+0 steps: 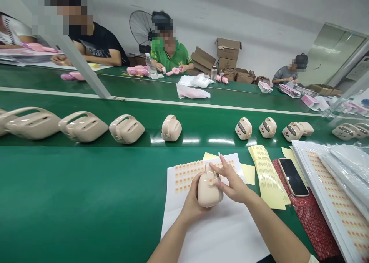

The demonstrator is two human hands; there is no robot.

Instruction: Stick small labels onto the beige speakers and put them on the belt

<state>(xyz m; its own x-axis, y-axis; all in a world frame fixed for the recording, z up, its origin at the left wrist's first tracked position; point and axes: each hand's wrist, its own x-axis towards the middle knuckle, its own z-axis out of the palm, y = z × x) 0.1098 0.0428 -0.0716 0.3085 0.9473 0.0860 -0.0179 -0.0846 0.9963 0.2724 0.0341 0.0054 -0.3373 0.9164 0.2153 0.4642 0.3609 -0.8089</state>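
Note:
A cream-coloured rounded device (206, 192) with a handle on top is held above a white sheet (221, 236). My left hand (192, 201) wraps round its left side and underside. My right hand (232, 182) is at the device's right side, fingers spread, with fingertips touching the handle and the side near a small round orange mark. Rows of small orange stickers (184, 176) lie on the sheet behind the device. Yellow paper pieces (248, 174) stick out from beneath the sheet.
Similar cream devices (171, 128) line the green belt (201, 140). To the right lie yellow sticker strips (268, 178), a phone (293, 177) on red bubble wrap (314, 224), and stacked sticker sheets (331, 194). Several people sit across the line beside pink items (138, 71).

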